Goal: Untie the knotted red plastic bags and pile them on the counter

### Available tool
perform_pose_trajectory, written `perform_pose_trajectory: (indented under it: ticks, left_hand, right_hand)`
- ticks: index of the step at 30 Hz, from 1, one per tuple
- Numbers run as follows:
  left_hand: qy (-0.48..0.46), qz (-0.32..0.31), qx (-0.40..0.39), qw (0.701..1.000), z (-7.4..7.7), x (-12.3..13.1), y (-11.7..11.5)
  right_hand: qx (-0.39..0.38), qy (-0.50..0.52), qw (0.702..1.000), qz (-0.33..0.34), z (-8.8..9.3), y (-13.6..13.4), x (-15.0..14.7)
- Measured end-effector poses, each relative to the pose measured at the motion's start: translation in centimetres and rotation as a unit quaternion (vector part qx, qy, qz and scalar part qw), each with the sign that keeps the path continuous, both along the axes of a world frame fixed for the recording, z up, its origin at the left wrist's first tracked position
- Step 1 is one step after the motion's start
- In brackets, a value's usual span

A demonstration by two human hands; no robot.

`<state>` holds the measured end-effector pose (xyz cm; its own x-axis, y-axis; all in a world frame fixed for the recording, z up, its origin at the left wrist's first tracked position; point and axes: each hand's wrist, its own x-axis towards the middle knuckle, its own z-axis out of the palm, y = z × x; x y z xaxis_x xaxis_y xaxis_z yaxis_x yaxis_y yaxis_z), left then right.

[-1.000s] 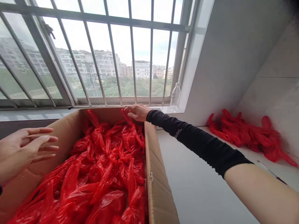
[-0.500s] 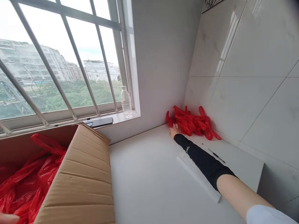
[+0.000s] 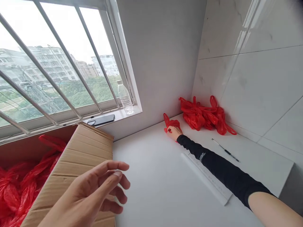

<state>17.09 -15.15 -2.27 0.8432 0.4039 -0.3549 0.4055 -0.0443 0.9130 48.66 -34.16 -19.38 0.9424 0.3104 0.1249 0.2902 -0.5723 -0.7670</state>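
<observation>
At the far left, a heap of knotted red plastic bags (image 3: 14, 192) lies inside a cardboard box (image 3: 75, 151), whose near right flap folds outward. Behind it, a barred window (image 3: 59, 63) looks out on pale buildings and greenery. The left hand (image 3: 99, 187) hovers in front of the flap, holding nothing; its fingers are loosely curved and spread apart, the thumb lying near the index finger. Beyond that hand, a dark phone (image 3: 104, 120) lies flat on the windowsill (image 3: 120, 117), and a clear plastic bottle (image 3: 125, 99) stands just to its right, near the window frame. The white bench (image 3: 146, 176) stretches rightward from the box. On it, near the back wall, the right hand (image 3: 174, 133) pinches a single red bag (image 3: 174, 123) between its fingers, one loop sticking up. A black sleeve (image 3: 220, 165) covers the forearm, crossing over a white sheet (image 3: 208, 181) with faint marks. Further right, a pile of red bags (image 3: 203, 115) rests in the corner against the tiled wall (image 3: 260, 88), with a pen (image 3: 226, 150) lying in front.
</observation>
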Motion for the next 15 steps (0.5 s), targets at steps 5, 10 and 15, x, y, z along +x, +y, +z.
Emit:
perform_pose_trajectory:
  ticks: [5,10,15]
  left_hand:
    - [0.033,0.032,-0.032,0.998,-0.5,1.2,-3.4]
    - [0.061,0.183,-0.127,0.973,-1.8,0.0,-4.0]
    - [-0.053,0.138,-0.288,0.946,0.0,-2.2,-5.2]
  right_hand:
    - [0.191,0.033,0.977,0.091,3.6,1.3,-4.5]
    - [0.393,0.141,0.88,0.226,9.6,0.7,-13.2]
    - [0.507,0.318,0.742,0.304,13.3,0.2,-19.4]
